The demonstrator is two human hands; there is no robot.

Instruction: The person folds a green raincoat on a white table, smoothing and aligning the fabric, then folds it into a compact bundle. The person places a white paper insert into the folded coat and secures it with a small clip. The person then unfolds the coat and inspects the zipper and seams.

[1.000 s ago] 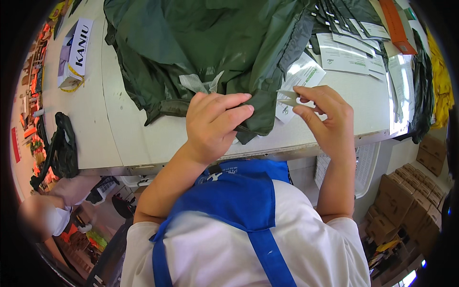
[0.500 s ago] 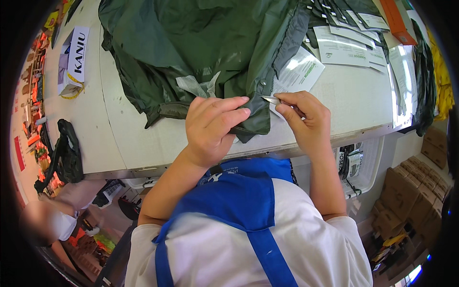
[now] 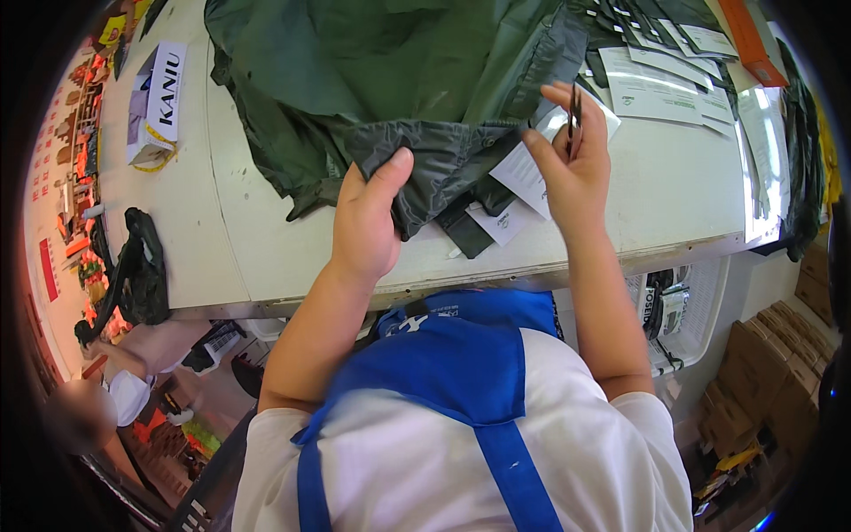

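A dark green garment (image 3: 390, 62) with a snap button lies over the table, its near edge folded up to show a greyer inner face. My left hand (image 3: 368, 217) grips that folded edge, thumb on top. At the garment's right side is my right hand (image 3: 576, 173), holding small metal thread snips (image 3: 575, 120) tucked against the fingers, blades pointing away from me. Its thumb tip is close to the garment's edge; whether they touch I cannot tell. White printed labels (image 3: 525, 177) and a dark fabric piece (image 3: 465, 232) show below the edge.
Packets with white printed cards (image 3: 651, 89) pile at the far right beside an orange box (image 3: 752, 44). A white box with a yellow tape measure (image 3: 158, 106) stands left, near a black bag (image 3: 142, 266). Below the table are a white basket (image 3: 700, 310) and cardboard boxes (image 3: 753, 381). Another person (image 3: 128, 390) is lower left.
My left hand has turned the garment's near edge over, uncovering labels and a dark fabric piece. My right hand has moved away from me, swinging the snips from pointing left to pointing up.
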